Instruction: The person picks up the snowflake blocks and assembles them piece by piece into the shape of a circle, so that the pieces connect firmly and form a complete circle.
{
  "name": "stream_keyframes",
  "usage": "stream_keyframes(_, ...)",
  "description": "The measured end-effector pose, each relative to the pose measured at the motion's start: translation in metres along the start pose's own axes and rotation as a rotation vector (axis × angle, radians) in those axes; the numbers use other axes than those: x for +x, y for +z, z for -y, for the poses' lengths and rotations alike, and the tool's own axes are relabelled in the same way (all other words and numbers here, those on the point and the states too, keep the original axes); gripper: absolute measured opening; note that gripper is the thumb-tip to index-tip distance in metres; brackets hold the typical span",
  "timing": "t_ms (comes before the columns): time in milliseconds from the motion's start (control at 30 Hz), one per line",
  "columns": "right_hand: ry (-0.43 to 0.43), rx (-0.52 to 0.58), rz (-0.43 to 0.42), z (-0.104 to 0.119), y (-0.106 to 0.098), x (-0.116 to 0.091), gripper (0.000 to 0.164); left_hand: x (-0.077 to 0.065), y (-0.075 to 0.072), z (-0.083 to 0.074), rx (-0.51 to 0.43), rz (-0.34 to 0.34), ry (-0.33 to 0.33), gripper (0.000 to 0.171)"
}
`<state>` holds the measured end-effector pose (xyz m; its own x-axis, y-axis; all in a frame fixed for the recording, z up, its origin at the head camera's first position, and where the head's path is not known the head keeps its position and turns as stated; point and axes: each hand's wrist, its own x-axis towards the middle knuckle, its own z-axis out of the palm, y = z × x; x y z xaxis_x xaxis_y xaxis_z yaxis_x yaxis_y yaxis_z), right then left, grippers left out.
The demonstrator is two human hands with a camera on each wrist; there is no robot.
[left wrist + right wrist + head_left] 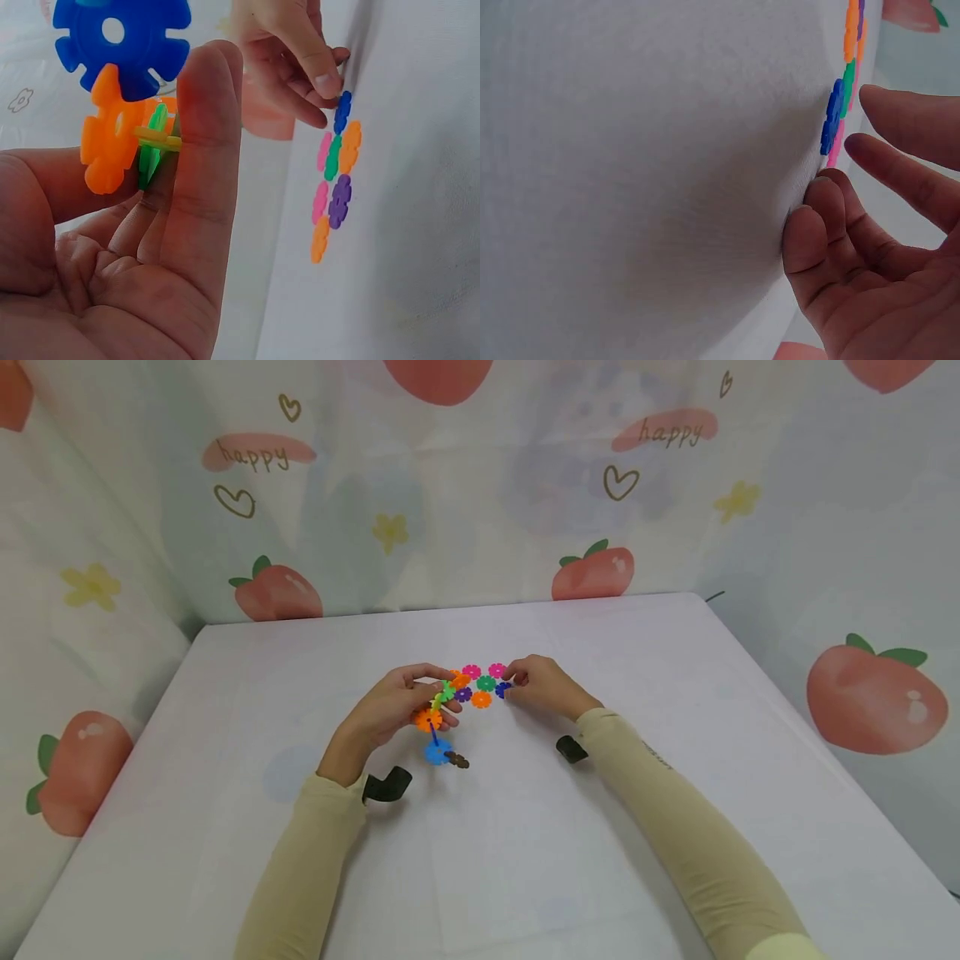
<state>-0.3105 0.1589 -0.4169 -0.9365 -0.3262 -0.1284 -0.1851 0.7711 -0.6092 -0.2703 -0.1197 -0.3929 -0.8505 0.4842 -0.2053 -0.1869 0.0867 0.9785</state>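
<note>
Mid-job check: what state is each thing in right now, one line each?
Left grip: holding the joined discs.
Joined discs: slotted together in a chain.
Right grip: thumb and forefinger spread, near the dark blue disc.
Dark blue disc: loose, flat on the table.
Green disc: loose, flat.
Purple disc: loose, flat.
Two pink discs: loose, flat.

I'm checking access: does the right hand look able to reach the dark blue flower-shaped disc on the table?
Likely yes: the right hand is beside the dark blue disc, and nothing appears between them.
</note>
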Motion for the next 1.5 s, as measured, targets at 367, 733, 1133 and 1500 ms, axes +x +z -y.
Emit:
stream_keyframes(367, 0.008, -0.071, 0.002, 0.000, 0.005, 0.003, 0.028, 0.004, 0.001, 0.004, 0.006, 0.001, -0.015, 0.034)
stream_keyframes(733, 0.033, 0.221, -0.093, -0.005, 0.000, -0.004, 0.016, 0.004, 0.003, 0.005, 0.011, 0.004, -0.024, 0.031)
stream_keyframes(1133, 0.016, 0.632, -0.060, 0.013, -0.005, -0.014, 0.023, 0.004, 0.006, 0.004, 0.018, 0.012, -0.032, 0.029)
stream_keyframes(1500, 0.016, 0.776, -0.012, 0.028, -0.001, -0.018, 0.020, 0.007, 0.010, 0.007, 0.038, 0.017, -0.043, 0.029)
